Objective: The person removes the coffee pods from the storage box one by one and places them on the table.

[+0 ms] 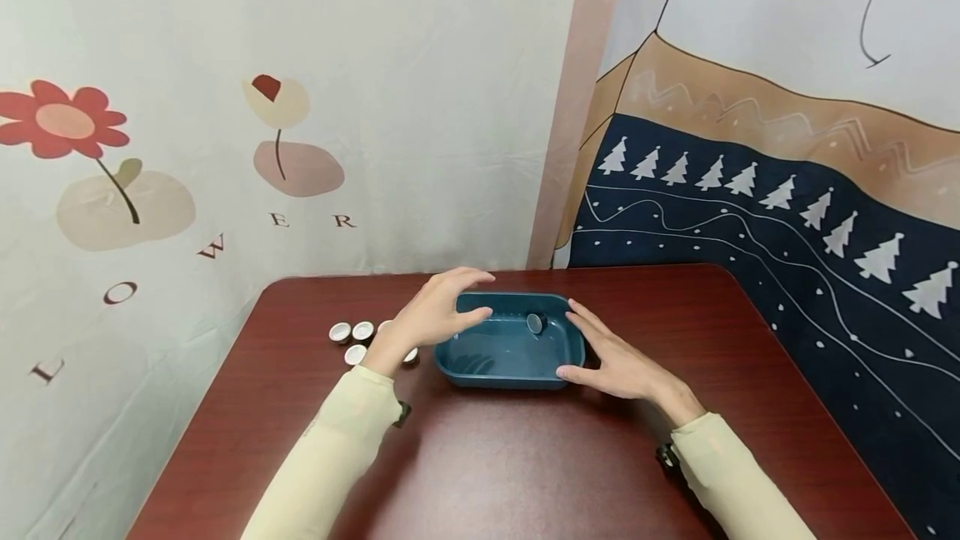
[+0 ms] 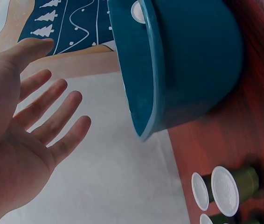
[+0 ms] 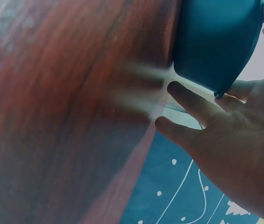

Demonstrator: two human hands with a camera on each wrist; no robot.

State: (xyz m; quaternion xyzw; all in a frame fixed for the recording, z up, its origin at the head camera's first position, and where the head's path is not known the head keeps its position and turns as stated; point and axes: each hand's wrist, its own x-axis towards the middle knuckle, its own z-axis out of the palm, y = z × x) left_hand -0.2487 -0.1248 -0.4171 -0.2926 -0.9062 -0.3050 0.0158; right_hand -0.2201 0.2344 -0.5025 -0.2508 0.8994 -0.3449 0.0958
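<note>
A blue plastic basin stands on the table with one small capsule inside, toward its right end. Above the basin's left end, my left hand hovers with fingers spread and thumb apart, holding nothing. In the left wrist view its palm faces up beside the basin's rim. My right hand is at the basin's right end, thumb tip near the front corner and fairly straight fingers along the outer wall. Left of the basin stand several green coffee capsules with white lids, some partly hidden behind my left wrist.
The dark red wooden table reaches back to a pale wall cloth with printed flowers. On the right hangs a navy cloth with white trees, close along the table's edge.
</note>
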